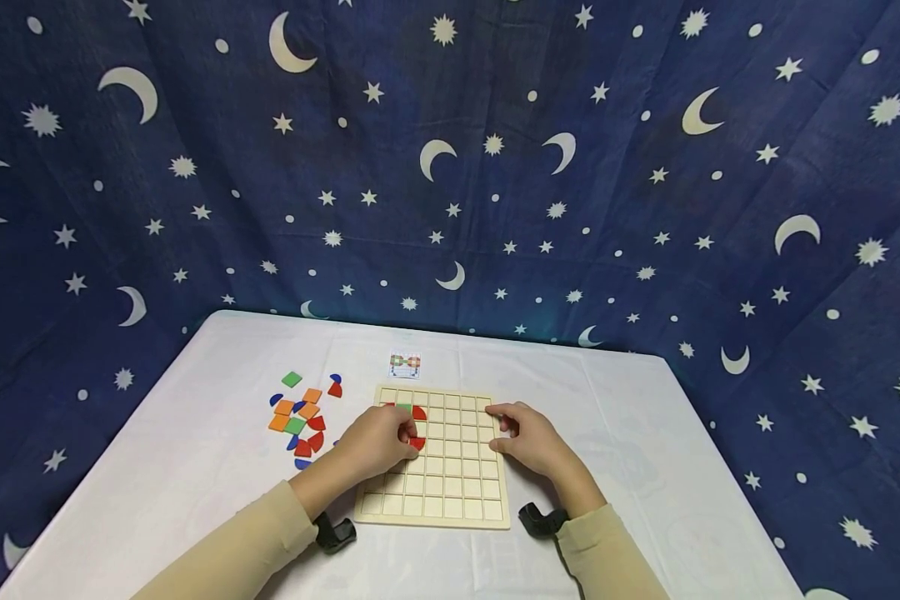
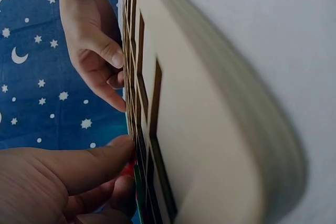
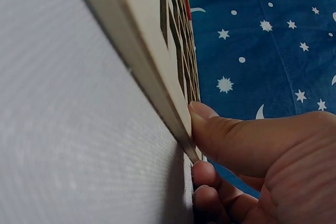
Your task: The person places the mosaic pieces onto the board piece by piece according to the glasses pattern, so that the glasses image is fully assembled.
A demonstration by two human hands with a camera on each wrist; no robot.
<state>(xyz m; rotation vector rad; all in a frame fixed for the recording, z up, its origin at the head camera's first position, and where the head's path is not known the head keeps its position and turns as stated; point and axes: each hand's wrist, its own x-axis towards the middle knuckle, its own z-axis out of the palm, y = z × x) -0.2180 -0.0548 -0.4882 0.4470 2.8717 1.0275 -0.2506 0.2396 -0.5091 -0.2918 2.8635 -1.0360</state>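
A wooden grid board point(image 1: 450, 483) lies on the table with a green square point(image 1: 403, 407) and a red quarter-circle piece point(image 1: 419, 412) in its upper left cells. Over the board's left part, my left hand point(image 1: 375, 439) pinches another red quarter-circle piece point(image 1: 417, 444) between thumb and fingers, low against the grid. In the left wrist view the fingers partly hide that piece. My right hand point(image 1: 532, 435) holds the board's right edge. Seen from the right wrist, its thumb point(image 3: 226, 137) lies on the rim and the other fingers curl against the side.
Left of the board lie loose orange squares point(image 1: 280, 422), green squares point(image 1: 292, 379), red quarter circles point(image 1: 316, 442) and blue pieces point(image 1: 303, 464). A printed pattern card point(image 1: 404, 365) lies behind the board. A dark star-and-moon cloth point(image 1: 450, 208) hangs behind the white-covered table point(image 1: 607, 433).
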